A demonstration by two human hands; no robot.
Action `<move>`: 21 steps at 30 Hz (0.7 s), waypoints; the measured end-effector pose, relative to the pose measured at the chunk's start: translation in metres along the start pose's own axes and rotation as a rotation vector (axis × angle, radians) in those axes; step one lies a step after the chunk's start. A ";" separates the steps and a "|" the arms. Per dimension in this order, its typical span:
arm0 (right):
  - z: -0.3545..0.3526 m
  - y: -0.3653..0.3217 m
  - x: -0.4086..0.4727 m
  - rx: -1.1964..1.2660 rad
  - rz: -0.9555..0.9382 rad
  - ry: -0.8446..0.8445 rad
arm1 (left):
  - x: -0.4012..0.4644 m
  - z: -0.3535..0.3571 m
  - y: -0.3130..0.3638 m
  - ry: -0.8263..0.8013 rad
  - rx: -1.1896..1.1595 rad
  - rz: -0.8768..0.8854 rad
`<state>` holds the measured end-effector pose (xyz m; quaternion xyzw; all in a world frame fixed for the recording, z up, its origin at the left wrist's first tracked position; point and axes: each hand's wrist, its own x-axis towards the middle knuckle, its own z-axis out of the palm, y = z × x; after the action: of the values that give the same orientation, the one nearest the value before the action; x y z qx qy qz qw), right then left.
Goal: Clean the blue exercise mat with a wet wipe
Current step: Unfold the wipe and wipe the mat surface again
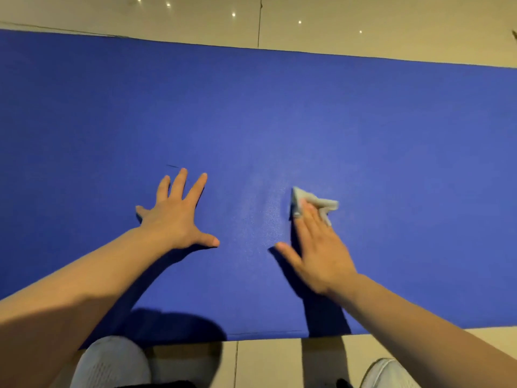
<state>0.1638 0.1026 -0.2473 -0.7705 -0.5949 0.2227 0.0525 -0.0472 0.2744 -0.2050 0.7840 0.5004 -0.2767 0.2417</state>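
Right hand (317, 249), fingers flat, presses wet wipe (314, 203) onto blue mat (279, 113), unwiped expanse toward 12 o'clock; left hand (179, 212) splayed, empty.

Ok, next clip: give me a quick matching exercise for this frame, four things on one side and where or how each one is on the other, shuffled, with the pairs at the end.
Things:
1. left hand
2. right hand
3. wet wipe
4. blue mat

States:
A. crumpled white, lying on the mat under straight fingers
B. spread flat on the floor, filling most of the view
C. flat on the mat with its fingers splayed, holding nothing
D. pressing the wipe onto the mat, blurred

Pairs: 1-C, 2-D, 3-A, 4-B
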 end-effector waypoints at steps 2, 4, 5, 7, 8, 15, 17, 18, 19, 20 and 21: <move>0.000 -0.013 0.005 0.024 -0.031 -0.067 | 0.006 0.006 -0.001 -0.027 0.010 -0.007; -0.012 0.002 0.009 0.065 -0.089 -0.058 | 0.006 0.009 -0.003 -0.047 0.025 0.000; -0.018 0.018 0.010 0.073 -0.109 -0.015 | 0.006 0.010 -0.003 -0.056 0.036 0.006; -0.030 0.064 0.011 0.067 0.019 0.130 | 0.004 0.010 -0.004 -0.073 0.072 0.017; -0.038 0.085 0.013 0.054 0.169 0.181 | 0.004 0.010 -0.004 -0.084 0.093 0.020; -0.028 0.039 0.036 0.208 0.116 0.150 | 0.007 0.003 0.003 -0.189 0.119 0.011; -0.012 -0.003 0.042 0.160 -0.240 -0.021 | 0.008 0.002 0.003 -0.204 0.129 0.006; -0.009 -0.018 0.045 0.077 -0.396 -0.119 | 0.008 0.002 0.003 -0.210 0.134 0.006; -0.007 -0.020 0.049 -0.015 -0.509 -0.156 | 0.008 0.001 0.004 -0.218 0.137 0.007; -0.009 -0.011 0.055 -0.065 -0.542 -0.122 | 0.008 0.001 0.003 -0.227 0.138 0.010; -0.013 0.006 0.062 -0.057 -0.483 -0.054 | 0.008 0.002 0.003 -0.234 0.138 0.018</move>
<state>0.1858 0.1613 -0.2553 -0.6008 -0.7692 0.2071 0.0666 -0.0420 0.2771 -0.2121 0.7656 0.4415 -0.3978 0.2463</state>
